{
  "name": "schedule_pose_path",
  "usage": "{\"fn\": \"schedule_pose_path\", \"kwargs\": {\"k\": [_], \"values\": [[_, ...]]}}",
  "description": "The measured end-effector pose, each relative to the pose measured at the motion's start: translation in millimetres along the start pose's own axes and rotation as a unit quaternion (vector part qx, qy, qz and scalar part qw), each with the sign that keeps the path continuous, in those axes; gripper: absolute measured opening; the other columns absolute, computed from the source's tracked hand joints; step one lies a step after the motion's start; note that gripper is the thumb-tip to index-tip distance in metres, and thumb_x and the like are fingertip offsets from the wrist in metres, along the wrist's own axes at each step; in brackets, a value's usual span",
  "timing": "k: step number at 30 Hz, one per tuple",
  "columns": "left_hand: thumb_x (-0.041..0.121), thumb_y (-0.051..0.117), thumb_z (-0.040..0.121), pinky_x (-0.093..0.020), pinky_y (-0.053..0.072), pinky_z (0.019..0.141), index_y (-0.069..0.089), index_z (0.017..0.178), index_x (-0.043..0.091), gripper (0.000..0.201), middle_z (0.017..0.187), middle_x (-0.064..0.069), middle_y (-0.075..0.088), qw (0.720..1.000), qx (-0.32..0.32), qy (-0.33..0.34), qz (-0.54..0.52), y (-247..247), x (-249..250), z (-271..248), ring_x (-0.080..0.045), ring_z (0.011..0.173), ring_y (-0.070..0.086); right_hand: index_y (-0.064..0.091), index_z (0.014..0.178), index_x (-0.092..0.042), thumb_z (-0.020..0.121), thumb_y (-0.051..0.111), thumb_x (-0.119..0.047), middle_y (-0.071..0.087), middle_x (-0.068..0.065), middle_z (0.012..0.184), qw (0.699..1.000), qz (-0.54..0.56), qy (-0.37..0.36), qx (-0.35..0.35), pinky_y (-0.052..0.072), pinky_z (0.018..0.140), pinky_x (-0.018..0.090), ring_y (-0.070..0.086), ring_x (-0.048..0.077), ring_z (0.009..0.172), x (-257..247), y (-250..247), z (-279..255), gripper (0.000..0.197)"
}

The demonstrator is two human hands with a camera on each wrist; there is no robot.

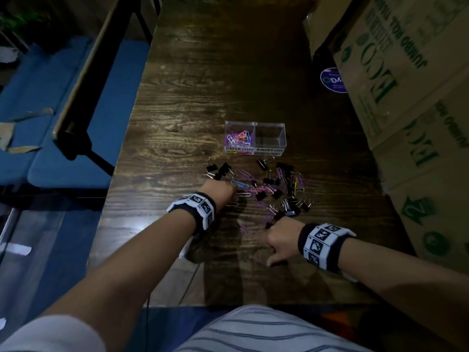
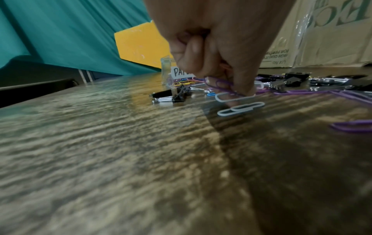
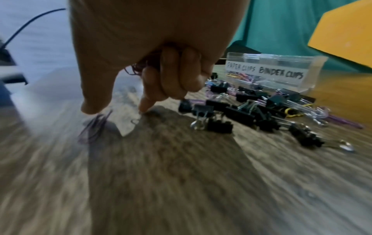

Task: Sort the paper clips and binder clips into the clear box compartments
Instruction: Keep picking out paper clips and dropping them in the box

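A clear two-part box [image 1: 283,128] stands mid-table; its left part, labelled paper clips, holds coloured paper clips [image 1: 239,138], and the binder-clips part looks bare. In front lies a mixed pile of black binder clips [image 1: 291,205] and loose paper clips. My left hand [image 1: 223,191] is at the pile's left. There it keeps purple clips [image 2: 221,84] in its curled fingers and pinches a white paper clip [image 2: 231,97] on the table. My right hand [image 3: 117,111] holds purple clips [image 3: 145,66] in its palm, with thumb and forefinger down beside a blurred purple clip [image 3: 94,127].
Stacked cardboard boxes [image 1: 406,97] wall off the table's right side, with a round blue sticker [image 1: 333,80] by them. A blue seat [image 1: 76,123] lies beyond the left table edge. A thin cable [image 1: 187,283] runs over the near edge. Another white clip [image 2: 240,108] lies close to my left hand.
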State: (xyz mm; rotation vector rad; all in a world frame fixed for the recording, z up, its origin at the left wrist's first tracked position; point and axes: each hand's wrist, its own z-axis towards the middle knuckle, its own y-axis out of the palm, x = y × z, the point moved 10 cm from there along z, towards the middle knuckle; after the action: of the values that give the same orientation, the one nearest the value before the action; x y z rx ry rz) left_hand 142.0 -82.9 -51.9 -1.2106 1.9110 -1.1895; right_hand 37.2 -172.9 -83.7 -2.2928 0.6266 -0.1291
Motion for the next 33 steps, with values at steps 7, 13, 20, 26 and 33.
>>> {"fn": "schedule_pose_path", "kwargs": {"k": [7, 13, 20, 26, 33], "values": [[0.027, 0.033, 0.101, -0.038, 0.051, 0.083, 0.050, 0.129, 0.012, 0.035, 0.120, -0.014, 0.065, 0.995, 0.027, -0.081, -0.060, 7.3, -9.3, -14.5, -0.031, 0.109, 0.063, 0.059, 0.109, -0.008, 0.097, 0.039, -0.023, 0.067, 0.012, 0.107, 0.993, 0.095, 0.058, 0.030, 0.048, 0.073, 0.036, 0.064, 0.030, 0.095, -0.7, 2.5, -6.8, 0.028], [0.035, 0.030, 0.102, -0.034, 0.049, 0.087, 0.061, 0.114, 0.011, 0.042, 0.118, -0.014, 0.067, 0.992, 0.040, -0.103, -0.061, 8.2, -13.3, -27.7, -0.030, 0.109, 0.063, 0.035, 0.079, -0.020, 0.093, 0.044, -0.021, 0.052, 0.003, 0.077, 0.951, 0.253, 0.141, 0.109, 0.034, 0.056, 0.030, 0.050, 0.022, 0.076, 32.1, -12.3, -23.5, 0.017], [0.053, 0.027, 0.098, -0.034, 0.049, 0.085, 0.067, 0.106, 0.013, 0.057, 0.115, -0.012, 0.069, 0.995, 0.014, -0.099, -0.017, 13.4, -18.9, -33.0, -0.027, 0.109, 0.064, 0.047, 0.120, -0.018, 0.096, 0.038, -0.016, 0.064, 0.004, 0.088, 0.929, 0.290, 0.173, 0.147, 0.043, 0.067, 0.030, 0.060, 0.023, 0.076, 61.0, -31.5, -24.8, 0.025], [0.044, 0.035, 0.100, -0.036, 0.047, 0.089, 0.061, 0.113, 0.004, 0.050, 0.119, -0.021, 0.064, 0.988, -0.034, -0.112, -0.103, 29.2, -26.6, -28.3, -0.034, 0.112, 0.060, 0.052, 0.112, -0.014, 0.098, 0.041, -0.026, 0.056, 0.006, 0.121, 0.951, 0.242, 0.147, 0.126, 0.038, 0.072, 0.029, 0.055, 0.022, 0.092, 63.7, -37.9, -12.6, 0.021], [0.053, 0.050, 0.091, -0.035, 0.049, 0.088, 0.051, 0.120, 0.009, 0.052, 0.121, -0.013, 0.065, 0.982, 0.003, -0.138, -0.128, 27.6, -18.2, -16.9, -0.029, 0.112, 0.062, 0.054, 0.113, -0.017, 0.092, 0.054, -0.027, 0.057, 0.002, 0.121, 0.980, 0.128, 0.115, 0.096, 0.042, 0.072, 0.030, 0.058, 0.022, 0.107, 62.5, -41.8, 2.2, 0.023]]}}
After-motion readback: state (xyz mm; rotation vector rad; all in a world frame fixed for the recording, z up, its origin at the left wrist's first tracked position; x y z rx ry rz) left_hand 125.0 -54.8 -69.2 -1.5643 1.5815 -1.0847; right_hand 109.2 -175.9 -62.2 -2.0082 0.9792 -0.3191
